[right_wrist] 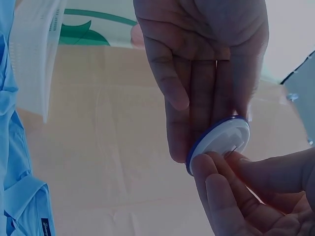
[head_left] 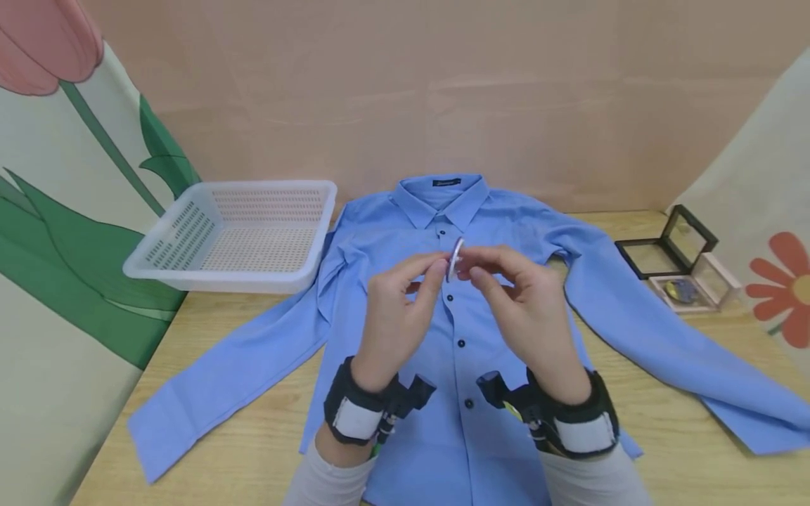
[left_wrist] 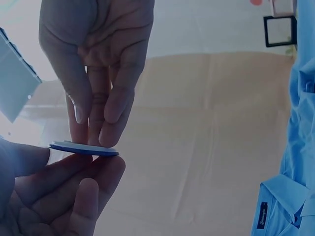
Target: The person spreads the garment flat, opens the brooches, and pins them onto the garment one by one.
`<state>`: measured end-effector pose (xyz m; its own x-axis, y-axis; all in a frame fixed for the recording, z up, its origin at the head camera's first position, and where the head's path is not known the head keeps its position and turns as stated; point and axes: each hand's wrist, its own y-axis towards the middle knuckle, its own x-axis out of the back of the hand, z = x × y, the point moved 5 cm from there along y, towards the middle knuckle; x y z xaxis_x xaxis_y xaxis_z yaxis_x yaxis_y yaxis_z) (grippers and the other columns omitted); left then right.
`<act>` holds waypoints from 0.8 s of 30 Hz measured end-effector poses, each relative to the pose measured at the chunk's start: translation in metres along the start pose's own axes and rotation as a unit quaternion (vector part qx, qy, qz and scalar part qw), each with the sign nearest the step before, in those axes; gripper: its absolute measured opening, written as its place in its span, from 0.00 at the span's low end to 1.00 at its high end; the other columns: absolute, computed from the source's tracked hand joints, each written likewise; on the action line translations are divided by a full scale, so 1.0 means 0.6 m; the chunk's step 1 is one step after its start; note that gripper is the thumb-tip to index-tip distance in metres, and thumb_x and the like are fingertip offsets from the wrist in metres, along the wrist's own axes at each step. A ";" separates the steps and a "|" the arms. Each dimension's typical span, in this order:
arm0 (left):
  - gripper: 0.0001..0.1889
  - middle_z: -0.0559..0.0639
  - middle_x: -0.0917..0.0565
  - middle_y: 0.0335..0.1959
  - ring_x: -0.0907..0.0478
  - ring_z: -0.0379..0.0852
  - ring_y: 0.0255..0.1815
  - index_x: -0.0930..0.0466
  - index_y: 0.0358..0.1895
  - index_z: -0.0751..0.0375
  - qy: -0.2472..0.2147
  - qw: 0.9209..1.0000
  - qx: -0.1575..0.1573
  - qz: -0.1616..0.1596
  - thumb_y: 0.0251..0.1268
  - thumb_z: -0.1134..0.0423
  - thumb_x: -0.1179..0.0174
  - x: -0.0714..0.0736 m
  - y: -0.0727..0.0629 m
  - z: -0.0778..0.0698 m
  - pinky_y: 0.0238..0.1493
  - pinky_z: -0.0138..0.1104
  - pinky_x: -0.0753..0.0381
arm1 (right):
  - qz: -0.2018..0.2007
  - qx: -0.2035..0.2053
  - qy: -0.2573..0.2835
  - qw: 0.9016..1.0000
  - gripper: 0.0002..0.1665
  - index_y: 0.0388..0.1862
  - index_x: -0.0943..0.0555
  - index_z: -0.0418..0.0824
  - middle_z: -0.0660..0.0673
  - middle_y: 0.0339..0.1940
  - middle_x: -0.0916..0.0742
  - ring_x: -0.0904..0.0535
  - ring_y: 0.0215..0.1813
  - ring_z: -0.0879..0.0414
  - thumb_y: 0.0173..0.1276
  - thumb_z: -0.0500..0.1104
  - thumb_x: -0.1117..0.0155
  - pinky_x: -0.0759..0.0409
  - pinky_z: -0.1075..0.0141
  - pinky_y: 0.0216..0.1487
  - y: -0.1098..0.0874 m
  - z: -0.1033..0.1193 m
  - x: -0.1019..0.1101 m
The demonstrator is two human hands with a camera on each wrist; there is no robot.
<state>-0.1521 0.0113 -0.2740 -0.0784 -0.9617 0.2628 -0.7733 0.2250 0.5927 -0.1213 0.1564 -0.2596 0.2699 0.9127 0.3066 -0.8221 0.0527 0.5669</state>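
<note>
A round pin badge (head_left: 454, 260), with a blue rim and white back, stands nearly edge-on above the shirt's upper front. My left hand (head_left: 399, 309) pinches it between thumb and fingers. From the other side my right hand (head_left: 534, 302) brings curled thumb and fingertips to the badge's back. In the right wrist view the white back of the badge (right_wrist: 221, 137) shows a thin pin by the right fingertips. Beneath both hands a blue long-sleeved shirt (head_left: 411, 429) lies spread out, buttoned, collar away from me. The badge's front face is hidden.
A white plastic basket (head_left: 285, 284) stands at the back left, touching the shirt's shoulder and sleeve. At the right, beyond the sleeve, are an open black-framed case (head_left: 667, 246) and an open pink-framed case (head_left: 711, 306) holding a round dark item. A wooden table (head_left: 278, 400) lies underneath.
</note>
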 end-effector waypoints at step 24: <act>0.13 0.62 0.12 0.37 0.15 0.52 0.35 0.17 0.52 0.71 -0.060 0.996 0.060 0.019 0.74 0.66 0.45 0.001 0.005 0.018 0.38 0.39 0.12 | -0.033 -0.037 -0.063 0.997 0.10 0.47 0.17 0.30 0.38 0.39 0.13 0.24 0.37 0.65 0.69 0.34 0.35 0.22 0.81 0.31 0.009 -0.024 0.007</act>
<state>-0.1613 0.0095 -0.2805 -0.1785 -0.9661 0.1864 -0.8379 0.2486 0.4860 -0.1321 0.1665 -0.2663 0.3816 0.8482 0.3673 -0.8338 0.1444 0.5328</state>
